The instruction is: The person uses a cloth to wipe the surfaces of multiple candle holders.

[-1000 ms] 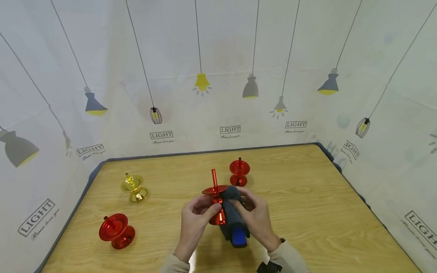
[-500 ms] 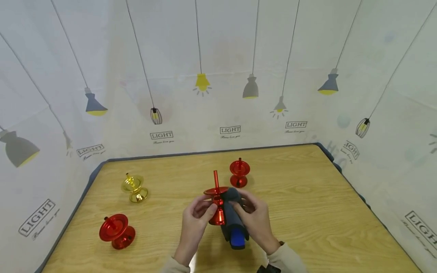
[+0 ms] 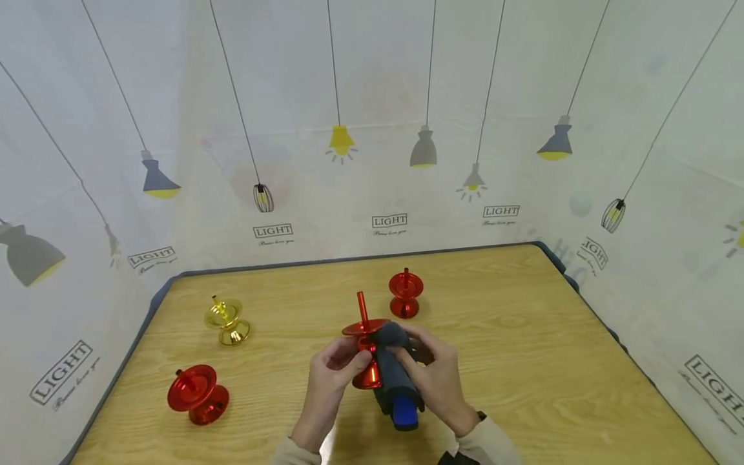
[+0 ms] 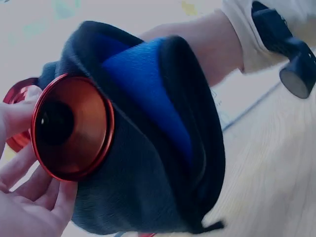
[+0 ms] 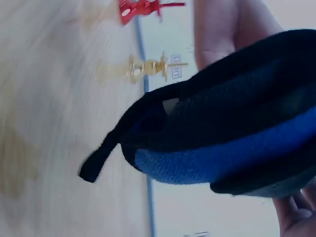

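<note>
My left hand (image 3: 327,381) grips a red metallic candlestick (image 3: 369,374) by its stem, its spike pointing up and leaning a little left. In the left wrist view, the hollow underside of its round base (image 4: 81,133) faces the camera. My right hand (image 3: 438,374) holds a folded dark grey cloth (image 3: 396,371) with a blue inner side, pinching it against the candlestick's right side below the dish. The right wrist view shows the cloth's blue fold (image 5: 197,160) and a dark hanging loop (image 5: 98,158). The right fingers are partly hidden behind the cloth.
Another red candlestick (image 3: 405,294) stands on the wooden table (image 3: 523,361) behind the hands. To the left are a gold candlestick (image 3: 234,323) and a third red one (image 3: 200,397). A white curtain (image 3: 378,187) printed with lamps surrounds the table.
Both hands keep their grip. The held candlestick's base and the cloth have sunk slightly, and the candlestick leans a little more to the left. The view has shifted slightly.
</note>
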`<state>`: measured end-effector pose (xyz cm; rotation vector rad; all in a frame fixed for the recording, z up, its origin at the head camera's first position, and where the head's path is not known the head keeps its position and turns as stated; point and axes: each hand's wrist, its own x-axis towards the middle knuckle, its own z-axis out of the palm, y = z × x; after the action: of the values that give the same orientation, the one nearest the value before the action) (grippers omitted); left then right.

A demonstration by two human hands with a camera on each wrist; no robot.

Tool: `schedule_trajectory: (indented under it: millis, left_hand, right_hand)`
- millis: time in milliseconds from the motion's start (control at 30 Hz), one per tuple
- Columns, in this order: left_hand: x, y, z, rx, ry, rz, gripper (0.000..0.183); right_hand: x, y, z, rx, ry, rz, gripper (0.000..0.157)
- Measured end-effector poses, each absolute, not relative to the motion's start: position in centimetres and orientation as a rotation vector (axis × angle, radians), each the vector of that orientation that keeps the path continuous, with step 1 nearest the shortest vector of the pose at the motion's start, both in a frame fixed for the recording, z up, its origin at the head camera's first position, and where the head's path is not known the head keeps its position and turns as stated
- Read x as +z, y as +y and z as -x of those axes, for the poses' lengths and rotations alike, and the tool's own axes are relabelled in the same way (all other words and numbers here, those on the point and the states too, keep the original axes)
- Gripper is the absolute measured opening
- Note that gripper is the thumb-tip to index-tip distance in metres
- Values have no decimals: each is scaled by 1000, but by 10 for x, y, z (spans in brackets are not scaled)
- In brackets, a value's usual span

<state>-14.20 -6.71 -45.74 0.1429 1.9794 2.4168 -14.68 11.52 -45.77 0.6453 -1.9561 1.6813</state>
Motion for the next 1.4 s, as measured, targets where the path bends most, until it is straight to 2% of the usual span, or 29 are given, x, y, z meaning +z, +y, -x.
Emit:
schedule_trajectory:
  millis: [167,333,567,800,1133,1400]
  left_hand:
    - [-459,-71,141,2466,1760,-258,38]
    - [-457,-68,139,2441,1901,-152,42]
    - [-456,-59,138,2393,2215,-92,22]
    - [-455,-59,138,2361,2266,-68,24]
    - [-454,-63,135,2411,2077,-77,36]
    - [-457,-61,136,2404,2007,-129,32]
  right_hand:
    - [-462,120,149,1942,-1968,-595,31]
    - [-463,120,150,2018,-2002,-503,32]
    - [-460,114,146,1724,-2024,-519,32]
    - [-452,110,140,1404,-1966,-605,36]
    - [-455,120,142,1900,-1996,-505,31]
    - [-464,127,147,2061,-1984,-468,33]
